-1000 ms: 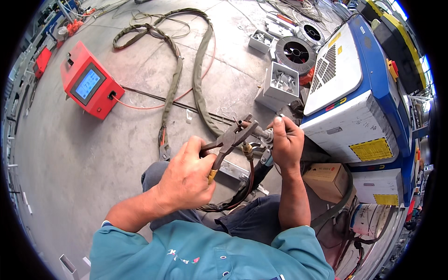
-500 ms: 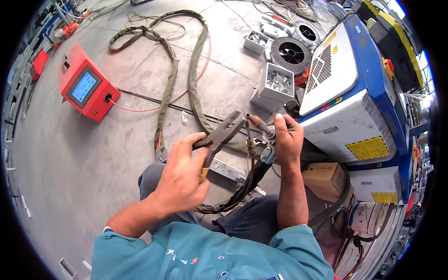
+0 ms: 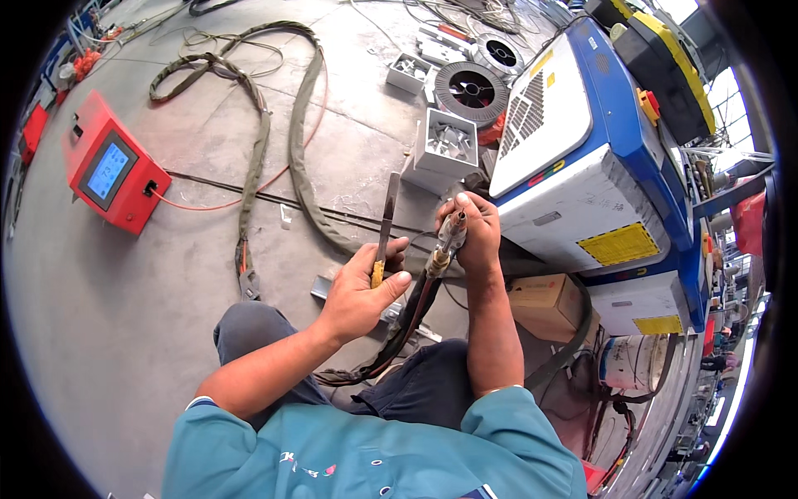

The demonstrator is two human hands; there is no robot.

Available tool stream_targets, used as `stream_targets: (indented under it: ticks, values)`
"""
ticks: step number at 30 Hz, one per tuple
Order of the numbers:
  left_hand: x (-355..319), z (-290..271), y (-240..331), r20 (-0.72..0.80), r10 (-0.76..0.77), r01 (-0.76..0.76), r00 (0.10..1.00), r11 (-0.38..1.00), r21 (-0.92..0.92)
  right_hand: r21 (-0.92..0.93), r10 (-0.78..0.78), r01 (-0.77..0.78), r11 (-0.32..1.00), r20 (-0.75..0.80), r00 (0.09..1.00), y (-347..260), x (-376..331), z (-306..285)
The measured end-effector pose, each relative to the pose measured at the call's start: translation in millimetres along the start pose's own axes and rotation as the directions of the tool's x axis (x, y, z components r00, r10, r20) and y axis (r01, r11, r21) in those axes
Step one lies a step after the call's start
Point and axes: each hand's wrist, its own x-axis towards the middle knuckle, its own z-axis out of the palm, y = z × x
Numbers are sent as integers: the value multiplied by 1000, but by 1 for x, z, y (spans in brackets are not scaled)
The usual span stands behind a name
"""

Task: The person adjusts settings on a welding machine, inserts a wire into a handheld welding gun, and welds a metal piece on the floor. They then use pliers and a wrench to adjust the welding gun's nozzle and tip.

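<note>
My left hand (image 3: pixel 353 291) is wrapped round pliers (image 3: pixel 388 212) with worn yellow grips. Seen nearly edge-on, their dark jaws point up and away from me, a short way left of a welding torch (image 3: pixel 449 241). My right hand (image 3: pixel 479 233) grips this torch near its head, thumb on top. The torch has a coppery nozzle tip, tilted up towards me, and a brass fitting below it. From the torch a dark cable bundle (image 3: pixel 420 312) runs down between my knees. The pliers and the torch are apart; whether the jaws hold anything cannot be made out.
A red box with a lit screen (image 3: pixel 116 170) stands on the floor at left. A sleeved hose (image 3: pixel 303 133) loops behind. Metal bins (image 3: pixel 449 141) and wire spools (image 3: pixel 472 90) lie ahead. A blue-white machine (image 3: pixel 573 191) and a carton (image 3: pixel 544 301) stand at right.
The pliers have swung from slanting beside the nozzle to upright and edge-on, further from it. My right hand has turned the torch so its nozzle faces up towards me. The whole view has shifted.
</note>
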Motion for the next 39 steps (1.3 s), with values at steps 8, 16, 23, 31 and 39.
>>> stream_targets:
  ticks: [8,16,23,31,39]
  values:
    - [-1,13,-6,73,-51,55,996,997,-62,12,-9,9,1000,43,999,8,1,-6]
    - [0,9,-10,83,-13,13,996,1000,-5,11,15,-16,1000,81,997,11,4,2]
    - [16,8,-7,138,153,-173,979,974,148,342,-192,87,936,285,939,17,8,-9]
    - [47,1,-30,57,8,9,998,954,-300,573,-519,206,793,458,722,-24,23,28]
    - [29,-17,-41,223,-226,307,948,832,-462,697,-577,141,703,443,686,-28,9,32]
